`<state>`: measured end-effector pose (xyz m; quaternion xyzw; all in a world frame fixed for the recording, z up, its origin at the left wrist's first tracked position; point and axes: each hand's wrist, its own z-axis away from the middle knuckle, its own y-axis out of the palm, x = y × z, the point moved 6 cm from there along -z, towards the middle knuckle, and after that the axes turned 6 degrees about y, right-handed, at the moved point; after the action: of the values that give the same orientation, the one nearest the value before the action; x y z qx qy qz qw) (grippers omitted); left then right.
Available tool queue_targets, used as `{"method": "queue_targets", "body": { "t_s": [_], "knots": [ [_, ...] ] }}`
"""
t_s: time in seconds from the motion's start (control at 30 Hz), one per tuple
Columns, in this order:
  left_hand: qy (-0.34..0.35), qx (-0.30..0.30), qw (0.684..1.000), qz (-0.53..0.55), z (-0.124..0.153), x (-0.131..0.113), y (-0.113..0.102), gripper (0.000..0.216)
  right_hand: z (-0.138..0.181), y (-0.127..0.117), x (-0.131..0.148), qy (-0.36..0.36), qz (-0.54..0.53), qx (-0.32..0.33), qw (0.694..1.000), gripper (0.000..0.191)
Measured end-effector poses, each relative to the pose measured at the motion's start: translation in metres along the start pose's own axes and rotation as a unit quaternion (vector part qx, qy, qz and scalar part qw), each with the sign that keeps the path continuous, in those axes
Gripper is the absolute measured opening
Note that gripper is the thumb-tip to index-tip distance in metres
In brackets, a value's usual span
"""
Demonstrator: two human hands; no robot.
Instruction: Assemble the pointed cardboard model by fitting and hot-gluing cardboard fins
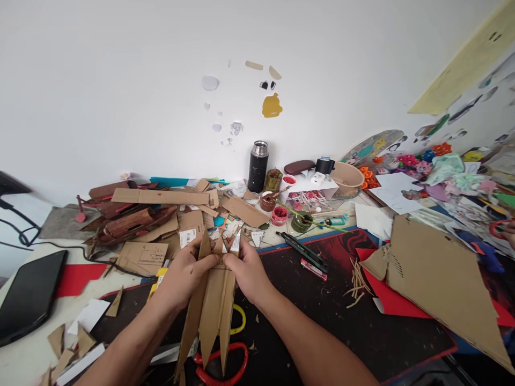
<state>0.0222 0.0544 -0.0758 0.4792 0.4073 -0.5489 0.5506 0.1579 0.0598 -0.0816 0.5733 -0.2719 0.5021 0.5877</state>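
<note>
Currently, both hands are closed on the cardboard piece (214, 305), which is at the lower centre of the frame. The left hand (184, 274) grips its left edge and the right hand (250, 273) its right edge, thumbs pressed on the near face and almost meeting. Fingers behind the piece are largely hidden. The long axis runs from top to bottom of the frame, with points at both ends. Neither hand is nearer: the grip sits on the upper part, and the longer pointed strips extend below it, between the forearms. Their lower tips overlap the red scissors handle (245, 362) in view; contact cannot be determined.
</note>
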Motion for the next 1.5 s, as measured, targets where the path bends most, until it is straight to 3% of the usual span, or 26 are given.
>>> {"method": "queue_targets", "body": {
  "t_s": [0.4,0.57,0.97,1.17,1.3,1.5],
  "knots": [
    [0.012,-0.006,1.000,-0.002,0.000,-0.007,0.003,0.039,-0.002,-0.002,0.000,0.020,0.009,-0.007,1.000,0.034],
    [0.009,-0.017,1.000,0.000,-0.001,-0.010,0.001,0.045,-0.003,-0.002,-0.004,0.032,-0.001,0.012,0.999,0.039],
    [0.048,-0.005,0.996,-0.076,-0.003,-0.012,0.001,0.040,0.000,0.002,0.003,-0.021,0.028,-0.007,0.999,0.035],
    [0.004,-0.005,0.999,-0.033,-0.001,-0.008,0.005,0.051,-0.001,-0.004,0.003,0.030,0.001,-0.027,0.999,0.037],
    [-0.021,-0.004,1.000,-0.017,0.003,-0.011,0.006,0.058,-0.001,-0.005,0.006,0.024,-0.003,-0.025,0.999,0.037],
    [0.028,-0.002,0.999,-0.031,0.002,-0.015,0.004,0.052,0.000,-0.004,0.005,0.016,0.007,-0.027,0.999,0.035]
  ]
}}
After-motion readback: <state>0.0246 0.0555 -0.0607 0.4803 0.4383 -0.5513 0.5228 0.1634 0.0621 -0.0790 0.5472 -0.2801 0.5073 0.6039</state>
